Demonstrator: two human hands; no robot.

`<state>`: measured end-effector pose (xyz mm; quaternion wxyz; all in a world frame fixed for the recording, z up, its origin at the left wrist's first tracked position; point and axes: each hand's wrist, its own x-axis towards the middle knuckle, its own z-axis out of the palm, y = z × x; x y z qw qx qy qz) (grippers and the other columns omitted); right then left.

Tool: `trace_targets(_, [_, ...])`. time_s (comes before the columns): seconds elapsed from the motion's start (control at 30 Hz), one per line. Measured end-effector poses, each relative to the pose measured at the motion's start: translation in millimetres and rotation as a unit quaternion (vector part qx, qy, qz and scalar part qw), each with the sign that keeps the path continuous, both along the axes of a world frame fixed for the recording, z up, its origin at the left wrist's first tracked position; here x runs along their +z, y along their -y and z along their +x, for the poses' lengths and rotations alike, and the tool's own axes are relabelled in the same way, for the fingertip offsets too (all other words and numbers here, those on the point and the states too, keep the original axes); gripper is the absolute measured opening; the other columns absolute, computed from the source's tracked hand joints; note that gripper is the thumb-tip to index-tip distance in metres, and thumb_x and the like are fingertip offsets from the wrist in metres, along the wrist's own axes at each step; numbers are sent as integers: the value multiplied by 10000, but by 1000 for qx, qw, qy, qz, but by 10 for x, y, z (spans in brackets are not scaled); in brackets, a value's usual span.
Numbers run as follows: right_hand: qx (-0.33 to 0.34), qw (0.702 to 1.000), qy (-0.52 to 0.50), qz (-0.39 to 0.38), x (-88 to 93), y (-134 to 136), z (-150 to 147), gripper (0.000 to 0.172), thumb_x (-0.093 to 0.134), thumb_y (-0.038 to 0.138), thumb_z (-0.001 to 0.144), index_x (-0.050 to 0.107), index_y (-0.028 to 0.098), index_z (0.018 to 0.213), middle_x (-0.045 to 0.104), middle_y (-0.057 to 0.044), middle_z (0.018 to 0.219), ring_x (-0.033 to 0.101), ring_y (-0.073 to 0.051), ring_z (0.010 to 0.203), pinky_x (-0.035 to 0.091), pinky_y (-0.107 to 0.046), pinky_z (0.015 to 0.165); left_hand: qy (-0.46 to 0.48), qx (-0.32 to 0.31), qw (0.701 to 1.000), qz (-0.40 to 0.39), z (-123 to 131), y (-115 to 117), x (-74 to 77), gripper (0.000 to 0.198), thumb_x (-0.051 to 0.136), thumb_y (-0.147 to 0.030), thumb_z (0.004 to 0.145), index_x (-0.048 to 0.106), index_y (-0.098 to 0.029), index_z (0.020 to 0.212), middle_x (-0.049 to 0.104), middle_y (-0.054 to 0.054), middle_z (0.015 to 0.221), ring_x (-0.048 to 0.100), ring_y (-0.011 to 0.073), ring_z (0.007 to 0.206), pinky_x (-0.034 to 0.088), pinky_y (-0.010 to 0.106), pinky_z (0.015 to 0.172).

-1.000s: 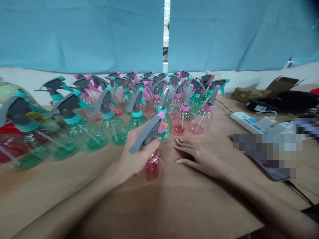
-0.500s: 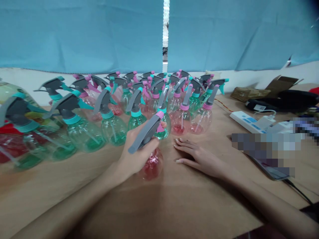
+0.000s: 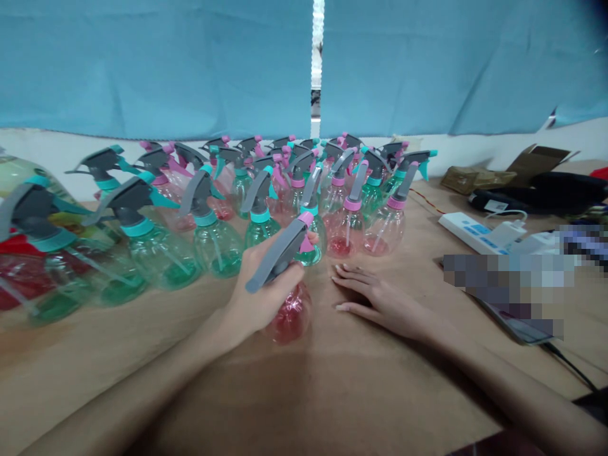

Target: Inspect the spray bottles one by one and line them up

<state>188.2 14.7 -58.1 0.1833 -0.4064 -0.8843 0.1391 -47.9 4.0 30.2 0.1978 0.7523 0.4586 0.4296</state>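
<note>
My left hand (image 3: 259,288) is wrapped round the neck of a pink spray bottle (image 3: 289,313) that stands on the brown table (image 3: 332,380); its grey trigger (image 3: 275,256) juts out toward me over my fingers. My right hand (image 3: 380,297) lies flat on the table just right of that bottle, fingers stretched out and holding nothing. Behind both hands stand several spray bottles, green ones (image 3: 216,244) on the left and pink ones (image 3: 387,228) toward the right, all with grey trigger heads.
A white power strip (image 3: 475,231) with a plug lies at the right, next to a blurred patch (image 3: 503,285). Black items (image 3: 546,190) and a cardboard piece (image 3: 536,158) sit at the far right. A blue curtain (image 3: 190,63) hangs behind.
</note>
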Motion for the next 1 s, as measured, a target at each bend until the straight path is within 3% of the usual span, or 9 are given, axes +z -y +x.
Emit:
trace_targets(0.17, [-4, 1000, 20, 2, 8, -1, -2, 614, 472, 554, 900, 436, 204, 1403, 456, -83, 1445, 347, -244, 1378, 309, -455, 1136, 22, -14, 1000, -10, 9, 2, 21, 113, 483, -229, 739, 584, -235, 790, 559, -36, 627, 526, 154, 561, 394, 280, 530])
trace_targets(0.43, [-6, 1000, -2, 1, 3, 7, -6, 585, 498, 532, 897, 434, 248, 1405, 456, -71, 1443, 355, -259, 1372, 318, -490, 1126, 44, -48, 998, -14, -37, -18, -11, 54, 522, -214, 733, 549, -222, 686, 556, -37, 613, 499, 134, 539, 402, 259, 509])
trace_targets(0.67, [4, 1000, 12, 8, -14, -9, 3, 601, 476, 536, 906, 431, 207, 1408, 432, -84, 1461, 336, -248, 1382, 311, -467, 1135, 41, -65, 997, -15, -62, -26, -11, 131, 525, -190, 739, 621, -237, 814, 545, -37, 634, 460, 131, 546, 373, 264, 514])
trace_targets(0.8, [6, 1000, 11, 9, -17, -17, 7, 600, 471, 539, 908, 425, 214, 1410, 422, -80, 1466, 338, -244, 1382, 319, -471, 1129, 37, -53, 998, -12, -55, -18, -1, 121, 515, -188, 729, 611, -238, 784, 501, -35, 614, 430, 130, 517, 346, 265, 479])
trace_targets(1.0, [7, 1000, 27, 15, 9, -11, -2, 618, 447, 538, 918, 431, 156, 1404, 413, -90, 1472, 336, -235, 1384, 309, -446, 1138, 45, -59, 997, -20, -31, -23, 36, 100, 507, -185, 700, 588, -234, 731, 588, -16, 676, 482, 141, 546, 378, 272, 489])
